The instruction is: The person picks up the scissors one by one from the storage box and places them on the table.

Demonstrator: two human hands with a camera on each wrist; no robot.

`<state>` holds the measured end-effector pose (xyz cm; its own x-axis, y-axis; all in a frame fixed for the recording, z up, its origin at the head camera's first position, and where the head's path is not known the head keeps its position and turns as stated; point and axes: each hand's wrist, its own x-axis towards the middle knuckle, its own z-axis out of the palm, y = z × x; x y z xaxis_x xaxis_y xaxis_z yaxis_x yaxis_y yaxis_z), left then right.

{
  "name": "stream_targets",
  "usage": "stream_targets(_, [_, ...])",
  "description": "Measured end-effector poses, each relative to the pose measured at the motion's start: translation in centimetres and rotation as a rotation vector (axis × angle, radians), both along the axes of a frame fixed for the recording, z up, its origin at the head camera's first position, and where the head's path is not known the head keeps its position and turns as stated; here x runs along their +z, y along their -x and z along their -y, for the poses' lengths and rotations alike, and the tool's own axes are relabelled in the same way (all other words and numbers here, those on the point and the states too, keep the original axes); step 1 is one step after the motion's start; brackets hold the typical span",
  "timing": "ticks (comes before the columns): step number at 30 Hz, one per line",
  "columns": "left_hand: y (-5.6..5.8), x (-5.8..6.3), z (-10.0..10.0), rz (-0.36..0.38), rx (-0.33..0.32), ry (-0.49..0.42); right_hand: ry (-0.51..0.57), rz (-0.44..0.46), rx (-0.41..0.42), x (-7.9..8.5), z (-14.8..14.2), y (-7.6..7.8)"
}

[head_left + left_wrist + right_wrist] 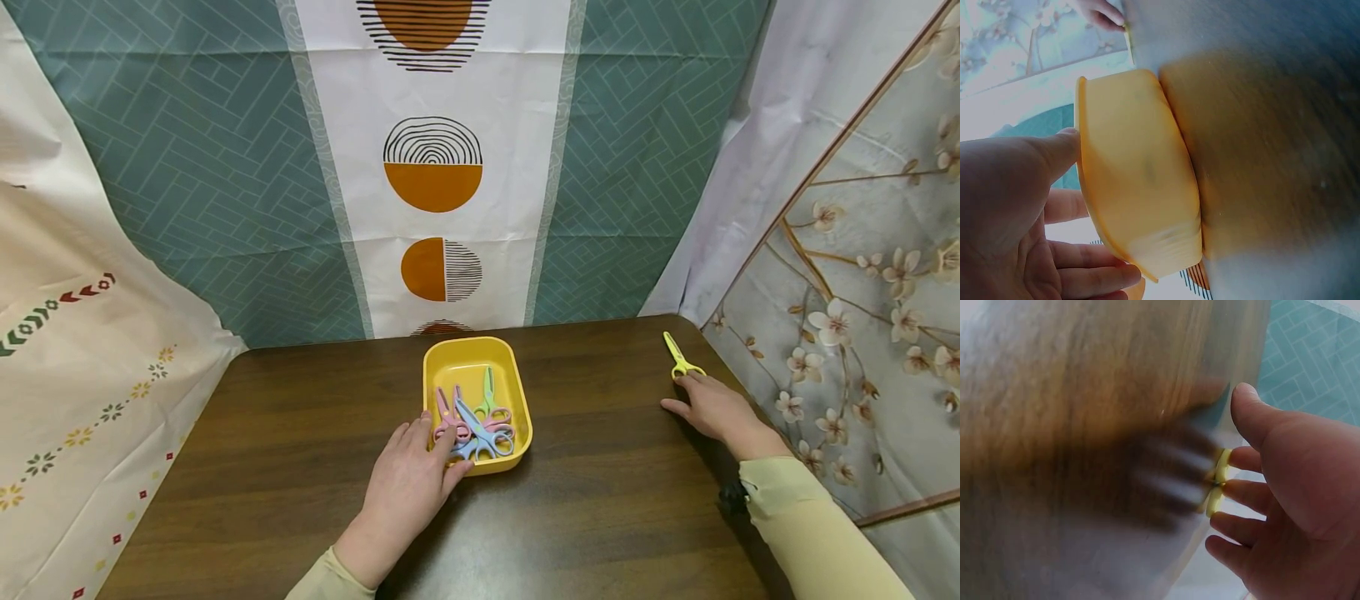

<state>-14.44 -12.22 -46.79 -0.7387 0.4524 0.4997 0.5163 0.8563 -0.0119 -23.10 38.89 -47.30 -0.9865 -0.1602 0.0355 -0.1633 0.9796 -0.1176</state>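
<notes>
A yellow plastic tray (522, 392) stands mid-table, holding several child-size scissors (487, 432) in pink, blue and green. My left hand (408, 475) rests at its near left corner, thumb by the front rim and fairly straight fingers along the left rim. In the left wrist view, thumb and fingertips lie along the edge of the tray (1135, 169). Far to the right, a pair of yellow scissors (678, 353) lies on the table, blades pointing away. My right hand (716, 406) reaches to them, extended fingertips at the handle loops, thumb apart. The right wrist view shows the fingertips beside the yellow handles (1214, 503).
The dark wooden table (300, 467) has its back edge against a teal and white curtain (510, 208). A flowered cloth panel (832, 400) stands close along the right side, near my right hand. A cream cloth (90, 417) hangs at the left.
</notes>
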Motion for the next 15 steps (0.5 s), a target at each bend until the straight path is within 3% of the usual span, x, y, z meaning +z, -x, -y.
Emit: stream_targets(15, [0.0,0.0,-0.1,-0.016,-0.004,-0.001,0.027,0.033,0.016,0.0,-1.7,0.5])
